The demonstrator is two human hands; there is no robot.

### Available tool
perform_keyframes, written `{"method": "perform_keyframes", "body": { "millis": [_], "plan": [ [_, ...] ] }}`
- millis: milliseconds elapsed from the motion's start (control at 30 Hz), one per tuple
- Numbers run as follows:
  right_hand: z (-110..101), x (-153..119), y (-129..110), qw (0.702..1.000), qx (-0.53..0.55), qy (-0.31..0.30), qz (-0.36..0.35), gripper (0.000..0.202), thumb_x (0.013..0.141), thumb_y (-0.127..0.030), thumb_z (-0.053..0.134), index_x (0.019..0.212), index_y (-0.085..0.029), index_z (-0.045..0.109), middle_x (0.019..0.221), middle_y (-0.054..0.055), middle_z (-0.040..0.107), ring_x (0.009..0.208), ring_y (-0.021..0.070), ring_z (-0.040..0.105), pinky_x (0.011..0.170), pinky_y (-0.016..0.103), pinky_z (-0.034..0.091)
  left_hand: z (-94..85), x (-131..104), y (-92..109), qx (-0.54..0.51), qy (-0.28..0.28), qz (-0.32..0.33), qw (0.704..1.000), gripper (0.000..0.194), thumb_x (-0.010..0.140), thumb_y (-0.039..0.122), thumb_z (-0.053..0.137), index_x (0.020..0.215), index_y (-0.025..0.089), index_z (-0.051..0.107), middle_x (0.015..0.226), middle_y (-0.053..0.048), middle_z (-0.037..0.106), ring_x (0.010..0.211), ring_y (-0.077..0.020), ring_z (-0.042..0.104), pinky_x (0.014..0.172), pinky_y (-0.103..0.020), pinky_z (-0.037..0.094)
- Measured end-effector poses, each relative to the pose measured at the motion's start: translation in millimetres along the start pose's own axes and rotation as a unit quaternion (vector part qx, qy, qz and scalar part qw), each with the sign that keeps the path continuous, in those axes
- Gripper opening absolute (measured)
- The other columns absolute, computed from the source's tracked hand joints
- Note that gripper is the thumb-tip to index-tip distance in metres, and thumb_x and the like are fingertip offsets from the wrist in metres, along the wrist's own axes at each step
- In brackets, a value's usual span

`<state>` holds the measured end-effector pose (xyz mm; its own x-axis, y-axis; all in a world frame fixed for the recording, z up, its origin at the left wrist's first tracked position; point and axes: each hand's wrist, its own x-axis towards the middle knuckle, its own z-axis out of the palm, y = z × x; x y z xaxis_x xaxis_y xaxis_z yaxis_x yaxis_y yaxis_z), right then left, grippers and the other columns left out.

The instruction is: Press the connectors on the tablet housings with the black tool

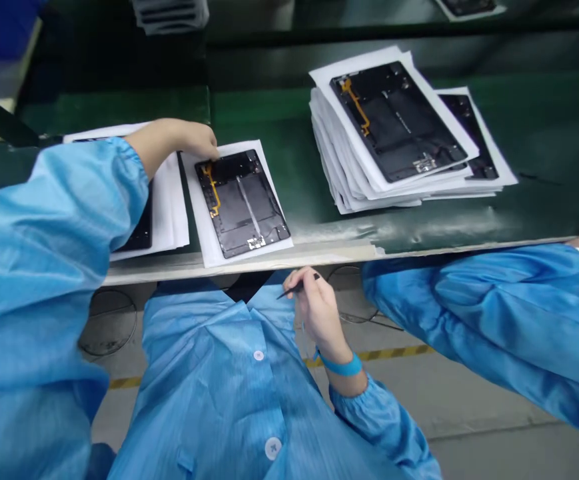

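Dark panel (233, 217) lies on white paper (209, 243) by the worktop's (264, 117) near edge, best steadied by its rim; left hand (192, 139) at its top, grip unclear; right hand's (320, 313) grip closed around slim black tool (293, 289)

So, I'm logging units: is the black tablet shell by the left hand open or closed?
Open: the black tablet shell lies inside-up, its orange ribbon exposed, no cover over it.
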<state>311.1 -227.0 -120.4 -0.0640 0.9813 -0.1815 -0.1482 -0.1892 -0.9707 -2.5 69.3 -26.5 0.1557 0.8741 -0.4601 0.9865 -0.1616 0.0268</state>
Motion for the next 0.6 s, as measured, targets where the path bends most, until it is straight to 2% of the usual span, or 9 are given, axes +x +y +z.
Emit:
{"method": "perform_keyframes", "body": {
  "millis": [67, 167, 267, 333, 400, 500, 600],
  "plan": [
    [12, -7, 6, 1.000, 0.008, -0.028, 0.011, 0.061, 0.102, -0.079, 0.071, 0.075, -0.025, 0.073, 0.076, 0.001, 0.068, 0.078, 0.0186, 0.065, 0.079, 0.034, 0.054, 0.5, -3, -3, -0.026, -0.012, 0.004, 1.000, 0.035, 0.111, 0.041, 0.074, 0.128, 0.011, 0.078, 0.120, -0.006, 0.080, 0.109, -0.0199, 0.071, 0.107, -0.040, 0.062],
    [25, -14, 13, 0.998, 0.024, -0.046, 0.029, 0.060, 0.104, -0.078, 0.068, 0.077, -0.025, 0.077, 0.094, 0.006, 0.078, 0.098, 0.0223, 0.074, 0.097, 0.037, 0.060, 2.2, -14, -5, -0.074, -0.008, 0.032, 0.997, 0.029, 0.098, 0.033, 0.073, 0.114, 0.012, 0.085, 0.101, -0.004, 0.080, 0.101, -0.0226, 0.070, 0.100, -0.034, 0.055],
    [31, -16, 18, 0.993, 0.079, -0.040, 0.074, 0.053, 0.100, -0.079, 0.073, 0.089, -0.028, 0.084, 0.121, 0.008, 0.084, 0.126, 0.0272, 0.078, 0.112, 0.043, 0.063, -1.0, -32, 2, -0.112, 0.020, 0.071, 0.991, 0.030, 0.095, 0.032, 0.070, 0.114, 0.014, 0.085, 0.108, -0.007, 0.080, 0.109, -0.0299, 0.074, 0.096, -0.035, 0.051],
    [33, -16, 17, 0.984, 0.135, -0.026, 0.111, 0.050, 0.092, -0.080, 0.083, 0.095, -0.031, 0.087, 0.129, 0.007, 0.086, 0.132, 0.0293, 0.079, 0.114, 0.046, 0.064, -10.4, -45, 11, -0.126, 0.042, 0.096, 0.986, 0.031, 0.099, 0.034, 0.068, 0.119, 0.015, 0.082, 0.117, -0.007, 0.079, 0.117, -0.0306, 0.074, 0.100, -0.033, 0.051],
    [36, -18, 14, 0.977, 0.172, -0.005, 0.125, 0.048, 0.087, -0.079, 0.088, 0.095, -0.032, 0.088, 0.127, 0.005, 0.088, 0.128, 0.0283, 0.082, 0.112, 0.044, 0.066, -25.4, -58, 19, -0.131, 0.069, 0.134, 0.980, 0.032, 0.104, 0.038, 0.067, 0.123, 0.017, 0.081, 0.123, -0.006, 0.079, 0.123, -0.0294, 0.073, 0.105, -0.033, 0.051],
    [40, -24, 3, 0.984, 0.164, 0.013, 0.070, 0.042, 0.092, -0.072, 0.087, 0.086, -0.031, 0.085, 0.108, 0.003, 0.087, 0.106, 0.0207, 0.084, 0.099, 0.036, 0.067, -46.1, -80, 19, -0.134, 0.116, 0.171, 0.969, 0.033, 0.108, 0.043, 0.066, 0.127, 0.020, 0.080, 0.130, -0.006, 0.082, 0.133, -0.0273, 0.071, 0.114, -0.034, 0.051],
    [40, -21, -9, 0.988, 0.150, 0.034, -0.019, 0.044, 0.096, -0.066, 0.087, 0.076, -0.028, 0.078, 0.081, -0.001, 0.075, 0.081, 0.0144, 0.074, 0.085, 0.028, 0.065, -44.1, -118, -2, -0.146, 0.162, 0.104, 0.970, 0.038, 0.108, 0.045, 0.065, 0.131, 0.019, 0.080, 0.132, -0.007, 0.083, 0.141, -0.0272, 0.068, 0.119, -0.036, 0.050]
  ]
}}
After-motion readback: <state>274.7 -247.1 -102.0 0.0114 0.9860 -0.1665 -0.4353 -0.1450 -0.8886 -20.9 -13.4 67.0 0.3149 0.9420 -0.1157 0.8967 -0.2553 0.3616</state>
